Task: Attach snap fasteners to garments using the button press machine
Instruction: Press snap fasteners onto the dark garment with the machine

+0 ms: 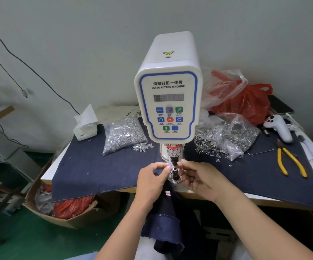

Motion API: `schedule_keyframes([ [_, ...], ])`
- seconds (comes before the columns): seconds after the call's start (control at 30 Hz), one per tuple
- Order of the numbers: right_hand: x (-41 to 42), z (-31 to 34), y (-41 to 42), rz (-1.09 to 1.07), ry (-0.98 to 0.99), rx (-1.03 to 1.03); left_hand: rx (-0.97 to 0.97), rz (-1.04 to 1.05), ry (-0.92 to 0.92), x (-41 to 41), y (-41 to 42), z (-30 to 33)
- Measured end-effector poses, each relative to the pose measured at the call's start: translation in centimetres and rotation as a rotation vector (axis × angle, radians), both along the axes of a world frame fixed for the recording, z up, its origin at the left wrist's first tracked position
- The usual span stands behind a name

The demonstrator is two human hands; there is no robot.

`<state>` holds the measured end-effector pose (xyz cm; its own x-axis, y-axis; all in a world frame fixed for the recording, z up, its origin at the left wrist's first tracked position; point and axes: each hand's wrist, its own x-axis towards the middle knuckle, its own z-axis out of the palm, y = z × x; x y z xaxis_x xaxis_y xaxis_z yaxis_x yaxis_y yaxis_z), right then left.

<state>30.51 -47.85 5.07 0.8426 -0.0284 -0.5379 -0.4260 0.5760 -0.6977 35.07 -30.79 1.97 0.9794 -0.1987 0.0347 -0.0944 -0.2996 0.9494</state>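
Note:
The white servo button press machine (167, 102) stands mid-table, with its black punch and lower die (175, 172) just under the head. My left hand (152, 182) is at the die's left side, thumb and forefinger pinched, gripping the top edge of a dark denim garment (167, 224) that hangs down off the table front. My right hand (198, 178) is at the die's right side with its fingertips against the punch; whether they pinch a snap part is too small to tell.
A clear bag of silver snap caps (122, 135) lies left of the machine, and bags of ring parts (225, 140) lie to its right. Yellow pliers (290, 161), a white handheld controller (279, 128), a tissue box (85, 125) and red bags (245, 103) sit on the denim-covered table (95, 169). A cardboard box (45, 214) stands on the floor at the left.

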Motion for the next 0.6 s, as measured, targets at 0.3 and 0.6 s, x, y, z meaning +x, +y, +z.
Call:
schedule_keyframes([
  [0.3,-0.4,-1.5,-3.0,-0.130,0.055,-0.062,0.033,-0.014,-0.014,-0.3,-1.0,0.0],
  [0.6,-1.2,-2.6,-3.8,-0.154,0.065,-0.019,0.105,-0.040,-0.022,0.1,-1.1,0.3],
])
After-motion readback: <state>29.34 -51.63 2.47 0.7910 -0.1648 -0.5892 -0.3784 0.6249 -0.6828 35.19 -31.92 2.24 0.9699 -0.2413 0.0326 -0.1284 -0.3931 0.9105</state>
